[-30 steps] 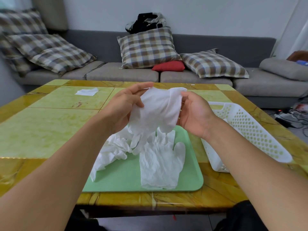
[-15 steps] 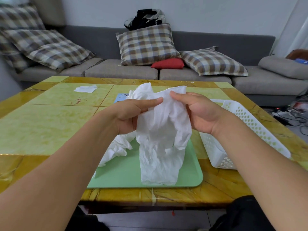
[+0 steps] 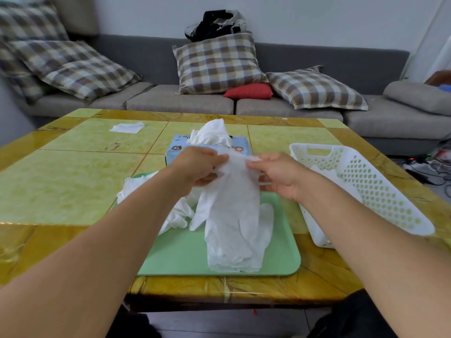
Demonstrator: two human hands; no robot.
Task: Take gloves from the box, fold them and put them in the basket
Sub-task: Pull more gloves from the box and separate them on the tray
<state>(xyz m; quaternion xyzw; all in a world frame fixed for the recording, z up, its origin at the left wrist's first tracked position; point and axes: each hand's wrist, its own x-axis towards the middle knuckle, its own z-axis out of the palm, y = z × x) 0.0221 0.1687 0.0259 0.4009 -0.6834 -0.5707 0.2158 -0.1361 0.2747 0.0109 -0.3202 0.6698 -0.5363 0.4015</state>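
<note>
A: Where is the glove (image 3: pixel 231 191) right now?

B: Up in the air over the green tray (image 3: pixel 183 254), hanging cuff-up between both hands. Its fingers droop onto another glove (image 3: pixel 234 250) that lies flat on the tray.

A: And the grip?

B: The left hand (image 3: pixel 197 167) pinches one side of the cuff between thumb and fingertips, and the right hand (image 3: pixel 275 174) pinches the other side the same way. Both are closed on the thin material, with the remaining fingers curled loosely.

A: So which step is this?

B: I'd judge it as the start of the fold: the glove is out of the box and being stretched straight, but no crease is made yet.

A: What else is around it?

B: A crumpled heap of gloves (image 3: pixel 146 193) sits on the tray's left part. Behind the hands stands the blue box (image 3: pixel 175 148) with a glove (image 3: pixel 212 132) poking out of its top. The white basket (image 3: pixel 380 186) is just right of the tray, and something white lies inside it, though I cannot tell whether it's a folded glove.

A: What does the next move call for?

B: Probably laying it flat on the tray, or doubling it over in the air, while keeping the cuff taut so the limp material doesn't bunch. After that it goes right, into the basket.
</note>
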